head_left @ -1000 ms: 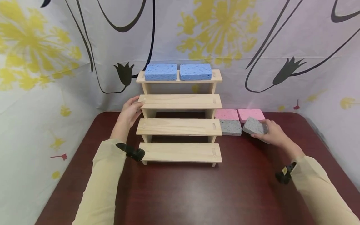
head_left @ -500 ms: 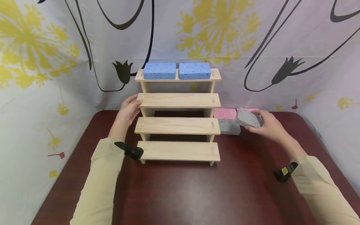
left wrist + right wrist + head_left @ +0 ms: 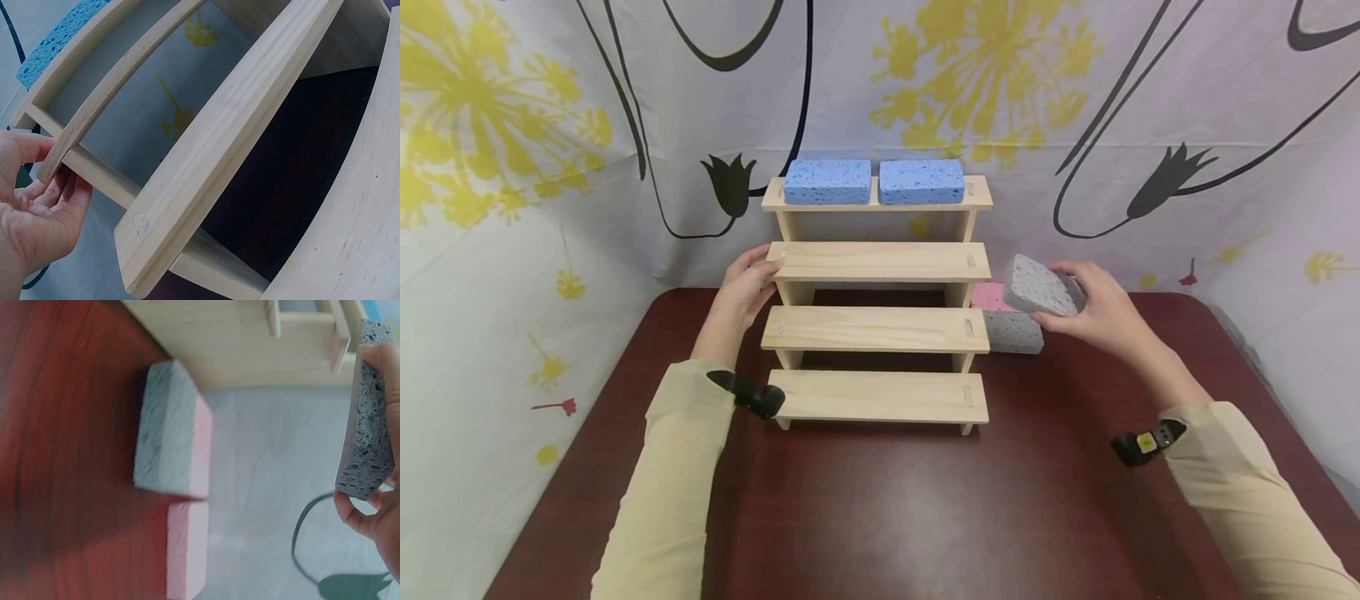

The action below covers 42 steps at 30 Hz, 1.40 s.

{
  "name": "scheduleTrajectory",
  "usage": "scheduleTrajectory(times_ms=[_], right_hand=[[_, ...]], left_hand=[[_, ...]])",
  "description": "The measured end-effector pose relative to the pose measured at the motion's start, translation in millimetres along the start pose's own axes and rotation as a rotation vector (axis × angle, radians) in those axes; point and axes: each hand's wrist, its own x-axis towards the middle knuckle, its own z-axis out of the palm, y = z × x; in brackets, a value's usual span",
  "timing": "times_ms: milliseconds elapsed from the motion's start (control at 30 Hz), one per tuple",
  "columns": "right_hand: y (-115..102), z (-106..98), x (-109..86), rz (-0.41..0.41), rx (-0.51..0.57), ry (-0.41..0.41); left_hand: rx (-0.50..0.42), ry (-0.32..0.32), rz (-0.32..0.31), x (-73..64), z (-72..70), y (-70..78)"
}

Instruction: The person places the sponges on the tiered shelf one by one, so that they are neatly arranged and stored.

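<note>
My right hand [image 3: 1093, 304] holds a grey sponge [image 3: 1037, 286] tilted in the air, to the right of the wooden step shelf [image 3: 880, 329]. In the right wrist view the fingers and thumb grip the edges of that raised grey sponge [image 3: 369, 425]. The left hand [image 3: 747, 287] pinches the left end of the shelf's second step from the top; the left wrist view has the hand [image 3: 44, 212] with its thumb above the board and fingers curled below. Two blue sponges [image 3: 827, 182] lie side by side on the top step.
Another grey sponge [image 3: 1013, 333] lies on the dark red table [image 3: 880, 508] against the shelf's right side. Behind it is a pink sponge [image 3: 987, 296]; a second pink sponge [image 3: 187, 550] shows in the right wrist view. A flower-patterned cloth [image 3: 880, 100] hangs behind.
The right hand has lifted the grey sponge off the table and carried it up and left toward the shelf. The left hand keeps its hold on the step.
</note>
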Motion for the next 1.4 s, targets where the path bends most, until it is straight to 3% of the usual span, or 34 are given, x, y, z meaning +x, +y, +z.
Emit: scheduleTrajectory(times_ms=[233, 567, 767, 1000, 1200, 1400], right_hand=[[-26, 6, 13.9, -0.050, 0.020, 0.033], [-61, 15, 37.9, -0.160, 0.019, -0.008], [-79, 19, 51.8, -0.177, -0.006, -0.043], [-100, 32, 66.7, -0.289, -0.035, -0.013], [-116, 41, 77.0, -0.272, -0.053, -0.075], [-124, 52, 85.4, -0.305, -0.059, -0.090]], left_hand=[[-0.006, 0.002, 0.001, -2.0, 0.1, 0.5], [0.010, -0.005, 0.012, -2.2, -0.5, 1.1], [0.011, -0.006, 0.011, -1.2, -0.5, 0.8], [0.023, -0.010, 0.003, -1.6, -1.6, -1.2], [0.001, -0.012, 0.004, -1.5, -1.8, -0.7], [-0.003, -0.018, -0.005, -3.4, -1.1, 1.2]])
